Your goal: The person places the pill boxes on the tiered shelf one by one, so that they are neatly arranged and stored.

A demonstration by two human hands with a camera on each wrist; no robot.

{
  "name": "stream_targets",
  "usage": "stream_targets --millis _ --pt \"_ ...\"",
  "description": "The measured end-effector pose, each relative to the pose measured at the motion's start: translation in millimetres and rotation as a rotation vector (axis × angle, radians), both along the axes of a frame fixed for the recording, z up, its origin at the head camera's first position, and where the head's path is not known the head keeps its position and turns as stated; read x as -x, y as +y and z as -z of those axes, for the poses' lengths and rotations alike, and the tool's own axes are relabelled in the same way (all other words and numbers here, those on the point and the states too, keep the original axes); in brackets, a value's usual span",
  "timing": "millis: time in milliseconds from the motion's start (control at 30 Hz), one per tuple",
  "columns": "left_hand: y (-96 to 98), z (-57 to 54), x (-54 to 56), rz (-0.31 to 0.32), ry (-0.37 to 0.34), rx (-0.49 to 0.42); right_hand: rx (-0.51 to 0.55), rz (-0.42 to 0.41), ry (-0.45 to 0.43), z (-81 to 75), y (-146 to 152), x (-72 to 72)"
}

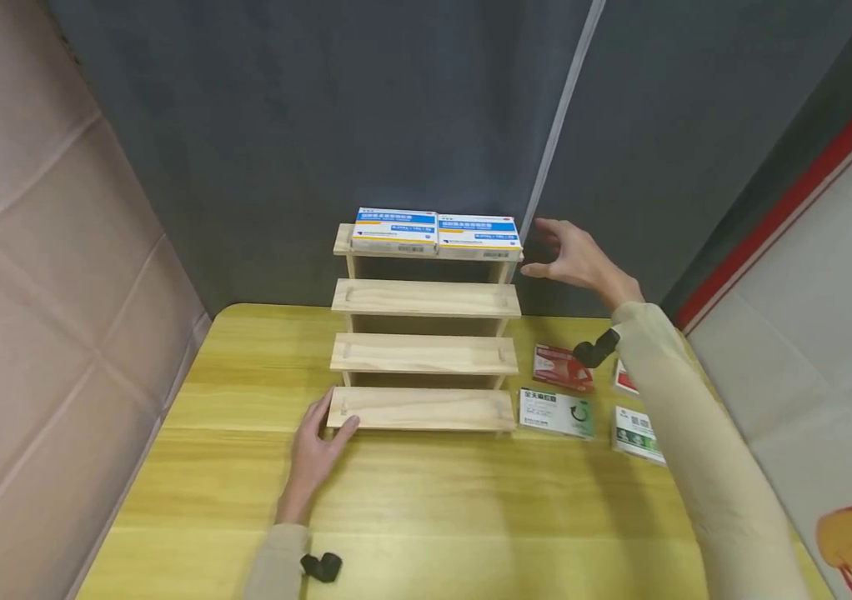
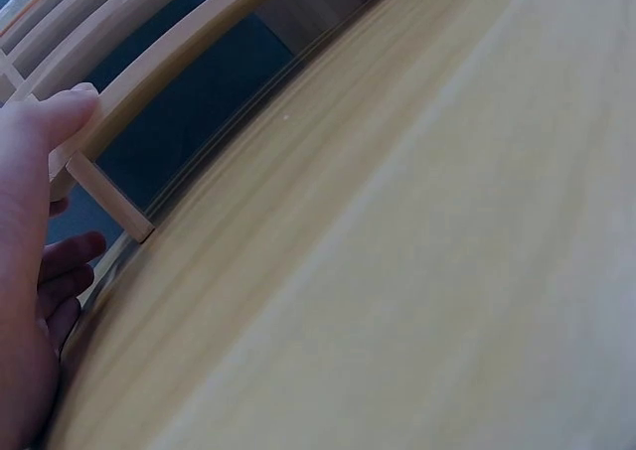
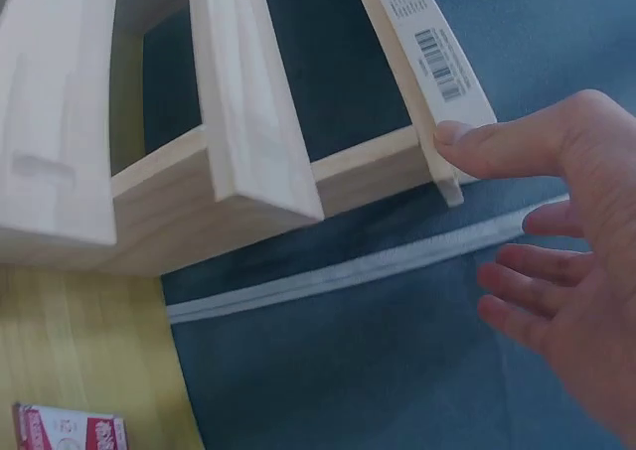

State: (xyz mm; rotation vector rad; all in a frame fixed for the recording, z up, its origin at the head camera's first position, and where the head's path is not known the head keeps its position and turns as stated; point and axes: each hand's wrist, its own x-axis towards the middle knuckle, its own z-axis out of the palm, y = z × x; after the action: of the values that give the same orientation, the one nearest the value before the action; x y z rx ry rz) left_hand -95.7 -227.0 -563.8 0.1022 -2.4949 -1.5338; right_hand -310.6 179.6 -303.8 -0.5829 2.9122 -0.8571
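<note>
A four-step wooden display rack [image 1: 426, 354] stands on the table. Two blue-and-white medicine boxes, a left one [image 1: 394, 231] and a right one [image 1: 479, 237], lie side by side on its top step. My left hand [image 1: 316, 446] holds the left end of the lowest step, thumb on top and the other fingers around the side and underneath. Beside the top step's right end is my right hand [image 1: 576, 260], its fingers spread and loosely bent around nothing. In the right wrist view its thumb tip [image 3: 455, 134] is right at the box's end [image 3: 437, 58].
Right of the rack lie a red box [image 1: 563, 367], a white-and-green box [image 1: 557, 413], another white-and-green box [image 1: 638, 434] and a partly hidden red-and-white box [image 1: 624, 379]. A dark curtain [image 1: 306, 142] hangs behind the yellow wood-grain table [image 1: 426, 525].
</note>
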Motion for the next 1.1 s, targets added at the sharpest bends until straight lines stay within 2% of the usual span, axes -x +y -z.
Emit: stream_targets --millis 500,1100 --pt "-2.0 -0.8 0.7 -0.005 -0.007 0.009 0.047 0.073 -0.047 29.6 42.0 -22.7" --pt "0.7 -0.7 -1.9 -0.008 -0.008 0.016 0.055 0.107 -0.023 61.8 70.0 -45.3"
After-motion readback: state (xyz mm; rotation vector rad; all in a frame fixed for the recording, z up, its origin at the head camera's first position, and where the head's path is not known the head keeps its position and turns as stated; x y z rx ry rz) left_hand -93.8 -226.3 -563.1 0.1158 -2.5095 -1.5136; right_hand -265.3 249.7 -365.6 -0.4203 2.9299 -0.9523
